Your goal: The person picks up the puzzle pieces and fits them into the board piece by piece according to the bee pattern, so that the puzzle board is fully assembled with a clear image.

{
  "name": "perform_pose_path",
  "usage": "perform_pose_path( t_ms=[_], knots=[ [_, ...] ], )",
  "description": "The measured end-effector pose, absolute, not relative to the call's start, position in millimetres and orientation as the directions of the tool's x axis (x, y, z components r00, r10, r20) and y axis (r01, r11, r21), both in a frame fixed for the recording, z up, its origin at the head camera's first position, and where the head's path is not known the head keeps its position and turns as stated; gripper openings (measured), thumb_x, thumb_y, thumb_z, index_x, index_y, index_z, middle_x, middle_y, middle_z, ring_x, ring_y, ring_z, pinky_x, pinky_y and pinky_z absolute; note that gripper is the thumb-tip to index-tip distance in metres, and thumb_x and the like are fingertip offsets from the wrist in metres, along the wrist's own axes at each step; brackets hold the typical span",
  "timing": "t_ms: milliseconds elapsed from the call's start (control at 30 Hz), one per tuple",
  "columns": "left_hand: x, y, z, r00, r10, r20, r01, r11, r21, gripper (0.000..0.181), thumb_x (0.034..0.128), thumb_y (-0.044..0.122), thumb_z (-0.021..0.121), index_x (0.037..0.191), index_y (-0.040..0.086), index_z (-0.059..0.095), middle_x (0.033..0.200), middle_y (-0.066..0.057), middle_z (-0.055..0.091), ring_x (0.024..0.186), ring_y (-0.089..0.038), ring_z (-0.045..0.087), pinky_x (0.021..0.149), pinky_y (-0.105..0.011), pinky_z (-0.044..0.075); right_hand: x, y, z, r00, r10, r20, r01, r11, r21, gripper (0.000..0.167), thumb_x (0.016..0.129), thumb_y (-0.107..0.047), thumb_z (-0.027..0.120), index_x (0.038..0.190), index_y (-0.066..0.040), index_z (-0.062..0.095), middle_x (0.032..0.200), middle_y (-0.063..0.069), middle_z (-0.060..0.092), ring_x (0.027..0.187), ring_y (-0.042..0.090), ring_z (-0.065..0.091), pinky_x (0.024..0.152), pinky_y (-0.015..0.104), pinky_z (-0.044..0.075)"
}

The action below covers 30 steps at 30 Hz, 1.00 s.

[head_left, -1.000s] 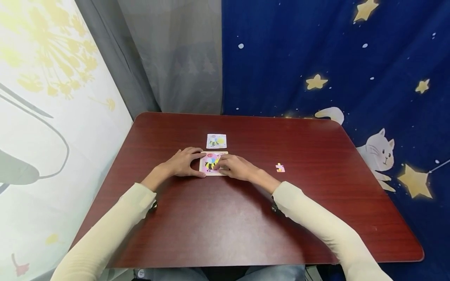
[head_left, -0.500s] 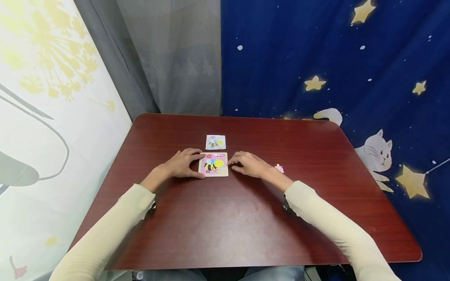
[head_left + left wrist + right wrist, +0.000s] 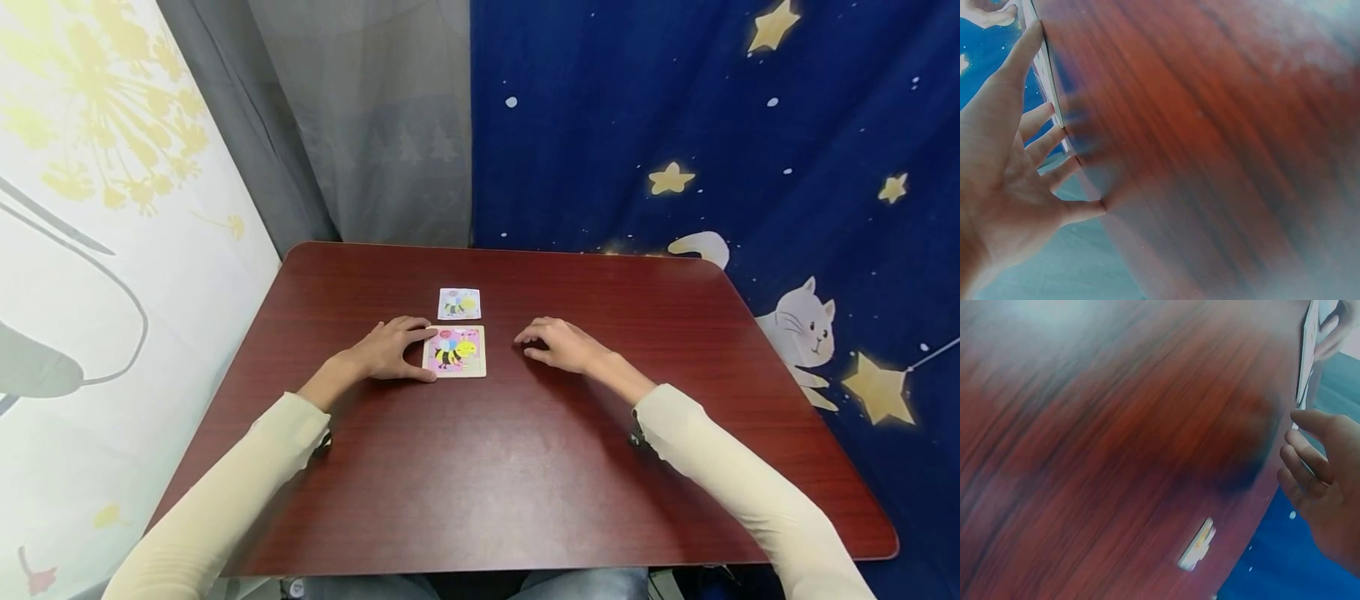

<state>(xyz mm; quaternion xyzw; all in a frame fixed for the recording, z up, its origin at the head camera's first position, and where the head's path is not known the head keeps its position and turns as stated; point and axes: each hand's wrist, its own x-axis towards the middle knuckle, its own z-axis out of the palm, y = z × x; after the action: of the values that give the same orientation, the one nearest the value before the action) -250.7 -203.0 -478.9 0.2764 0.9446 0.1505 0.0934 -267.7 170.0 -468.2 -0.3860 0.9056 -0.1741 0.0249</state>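
A small square jigsaw puzzle (image 3: 455,352) with a bee on pink lies on the table in a pale tray. My left hand (image 3: 390,347) rests at its left side, thumb at the near edge and a finger at the far left corner. In the left wrist view, the fingers of my left hand (image 3: 1016,150) are straight and spread. To the right of the puzzle, apart from it, my right hand (image 3: 562,345) hovers with loosely bent fingers and nothing in them. A loose puzzle piece (image 3: 1197,545) lies on the table in the right wrist view; in the head view it is hidden.
Just beyond the puzzle lies a paper card (image 3: 459,304) with a similar bee picture. The brown table (image 3: 420,483) has rounded corners, with a grey curtain (image 3: 375,125) and a blue star-patterned curtain (image 3: 570,125) behind it.
My right hand has come off the puzzle and moved right, now covering the loose piece in the head view. The left hand has stayed at the puzzle's left side.
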Motion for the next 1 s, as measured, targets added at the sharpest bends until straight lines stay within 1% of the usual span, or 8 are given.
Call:
perform_pose_path(
  t_ms=[300, 467, 733, 867, 1000],
  knots=[
    [-249.3, -201.8, -476.7, -0.83, 0.552, -0.084, 0.495, 0.797, 0.345, 0.096, 0.0807, 0.065, 0.081, 0.159, 0.021, 0.046, 0.161, -0.011, 0.039, 0.148, -0.035, 0.033, 0.117, -0.073, 0.02, -272.0, 205.9, -467.5, -0.737, -0.674, 0.059, -0.654, 0.687, -0.318, 0.024, 0.098, -0.018, 0.074, 0.121, -0.012, 0.076, 0.114, 0.002, 0.072, 0.109, 0.023, 0.067, 0.093, 0.044, 0.055],
    [-248.7, -202.3, -476.7, -0.83, 0.55, -0.089, 0.493, 0.8, 0.342, 0.097, 0.0802, 0.066, 0.08, 0.159, 0.021, 0.046, 0.161, -0.01, 0.039, 0.149, -0.035, 0.033, 0.117, -0.073, 0.02, -272.9, 220.1, -468.8, -0.753, -0.657, 0.035, -0.632, 0.707, -0.319, 0.022, 0.099, -0.02, 0.074, 0.12, -0.013, 0.077, 0.112, 0.002, 0.071, 0.102, 0.021, 0.068, 0.089, 0.042, 0.056],
    [-249.3, -203.1, -478.7, -0.831, 0.551, -0.079, 0.498, 0.799, 0.337, 0.096, 0.0805, 0.066, 0.08, 0.158, 0.021, 0.046, 0.161, -0.011, 0.039, 0.149, -0.035, 0.033, 0.117, -0.074, 0.02, -269.7, 241.2, -468.3, -0.762, -0.645, 0.06, -0.625, 0.708, -0.329, 0.021, 0.096, -0.02, 0.077, 0.115, -0.012, 0.078, 0.109, 0.002, 0.072, 0.099, 0.019, 0.07, 0.088, 0.042, 0.057],
    [-249.3, -203.3, -478.9, -0.831, 0.55, -0.081, 0.495, 0.798, 0.343, 0.096, 0.0802, 0.066, 0.081, 0.158, 0.021, 0.047, 0.161, -0.01, 0.039, 0.149, -0.035, 0.033, 0.117, -0.073, 0.02, -266.3, 251.8, -469.1, -0.764, -0.642, 0.067, -0.624, 0.708, -0.332, 0.022, 0.095, -0.021, 0.079, 0.114, -0.01, 0.078, 0.107, 0.003, 0.072, 0.092, 0.017, 0.069, 0.084, 0.041, 0.057],
    [-249.3, -202.8, -478.6, -0.83, 0.553, -0.076, 0.499, 0.796, 0.343, 0.096, 0.0803, 0.066, 0.081, 0.158, 0.021, 0.047, 0.161, -0.01, 0.04, 0.149, -0.035, 0.033, 0.117, -0.073, 0.021, -261.5, 260.7, -468.9, -0.778, -0.626, 0.055, -0.603, 0.719, -0.344, 0.025, 0.093, -0.022, 0.081, 0.115, -0.01, 0.079, 0.108, 0.004, 0.071, 0.092, 0.018, 0.068, 0.083, 0.039, 0.056]
  ],
)
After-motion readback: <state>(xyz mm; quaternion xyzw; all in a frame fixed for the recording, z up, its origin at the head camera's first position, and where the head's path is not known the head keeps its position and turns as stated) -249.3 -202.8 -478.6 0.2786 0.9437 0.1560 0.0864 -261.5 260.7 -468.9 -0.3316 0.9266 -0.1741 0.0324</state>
